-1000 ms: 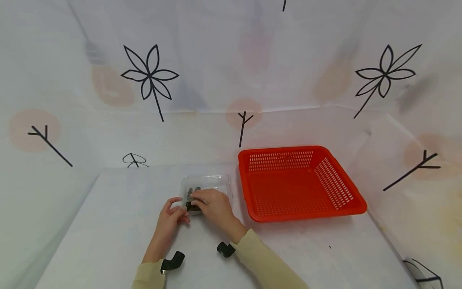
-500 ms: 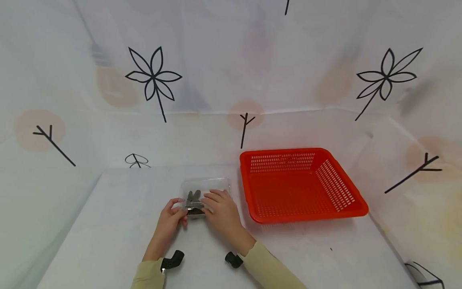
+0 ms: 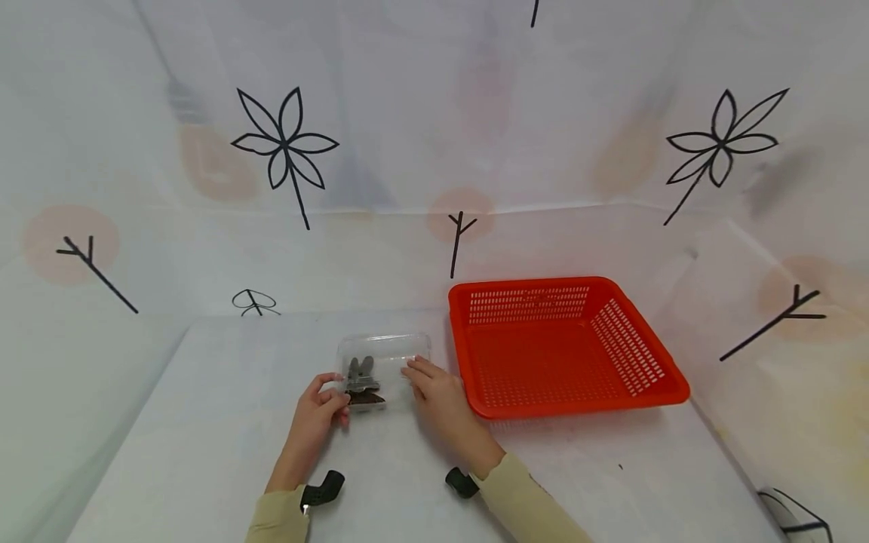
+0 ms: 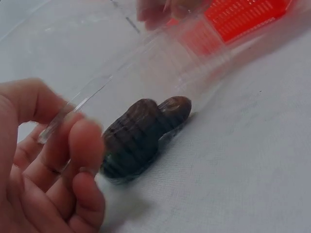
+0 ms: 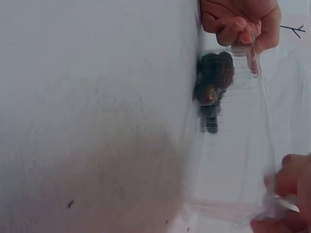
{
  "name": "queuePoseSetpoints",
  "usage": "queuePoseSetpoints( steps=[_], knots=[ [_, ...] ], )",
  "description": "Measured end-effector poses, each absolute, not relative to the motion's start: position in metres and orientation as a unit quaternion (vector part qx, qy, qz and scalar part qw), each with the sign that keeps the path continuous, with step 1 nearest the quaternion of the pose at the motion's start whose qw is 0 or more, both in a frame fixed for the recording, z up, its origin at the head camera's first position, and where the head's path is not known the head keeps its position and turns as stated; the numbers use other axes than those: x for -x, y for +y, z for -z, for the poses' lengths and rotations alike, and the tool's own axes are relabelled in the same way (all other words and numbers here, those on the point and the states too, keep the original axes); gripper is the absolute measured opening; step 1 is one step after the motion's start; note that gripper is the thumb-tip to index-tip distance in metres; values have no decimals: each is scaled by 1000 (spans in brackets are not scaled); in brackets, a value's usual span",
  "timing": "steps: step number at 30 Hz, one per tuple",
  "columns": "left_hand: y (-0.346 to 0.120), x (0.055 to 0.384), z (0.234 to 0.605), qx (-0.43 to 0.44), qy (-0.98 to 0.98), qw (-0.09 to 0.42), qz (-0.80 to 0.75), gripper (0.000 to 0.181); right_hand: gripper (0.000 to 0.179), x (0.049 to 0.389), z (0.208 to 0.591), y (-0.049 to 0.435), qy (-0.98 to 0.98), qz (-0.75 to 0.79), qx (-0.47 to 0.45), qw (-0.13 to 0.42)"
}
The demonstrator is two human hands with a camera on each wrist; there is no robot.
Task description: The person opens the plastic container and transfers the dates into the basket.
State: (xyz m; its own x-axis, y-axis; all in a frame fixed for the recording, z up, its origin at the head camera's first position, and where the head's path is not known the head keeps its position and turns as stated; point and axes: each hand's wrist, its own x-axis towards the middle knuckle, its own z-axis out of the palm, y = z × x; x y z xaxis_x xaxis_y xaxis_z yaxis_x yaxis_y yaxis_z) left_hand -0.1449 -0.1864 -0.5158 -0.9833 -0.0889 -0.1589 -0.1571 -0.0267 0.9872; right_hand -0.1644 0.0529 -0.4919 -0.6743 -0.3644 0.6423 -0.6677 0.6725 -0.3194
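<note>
A clear plastic container (image 3: 383, 345) with ribbed walls stands on the white-covered table. Several dark elongated pieces (image 3: 365, 397), grey-green and brown, lie in its left part; their kind cannot be told. At the container's near left corner, my left hand (image 3: 317, 411) pinches the rim between thumb and fingers, as the left wrist view also shows. On the opposite side my right hand (image 3: 448, 407) holds the right rim. In the right wrist view, blurred, the right thumb and a finger (image 5: 291, 179) lie on either side of the rim. Through the ribbed wall, brown rounded ends (image 4: 176, 109) show.
A red perforated plastic basket (image 3: 529, 354) stands just right of the container, near my right hand. White cloth (image 3: 170, 226) with printed line drawings rises behind the table. A small dark speck (image 3: 621, 467) lies on the table at right.
My right hand has drawn back from above the dark pieces and moved right to the container's right rim. The pieces have come into fuller view. My left hand stays at the left rim.
</note>
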Motion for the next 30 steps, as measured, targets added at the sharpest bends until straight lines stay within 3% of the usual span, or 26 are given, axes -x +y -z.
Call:
queuePoseSetpoints(
  steps=[10, 19, 30],
  knots=[
    [-188, 145, 518, 105, 694, 8, -713, 38, 39, 162, 493, 49, -878, -313, -269, 241],
    [-192, 142, 520, 78, 702, 21, -707, 35, 52, 164, 480, 45, -852, -348, -233, 315],
    [-194, 135, 514, 54, 712, 42, -698, 46, 56, 160, 457, 49, -838, -408, -195, 306]
  ],
)
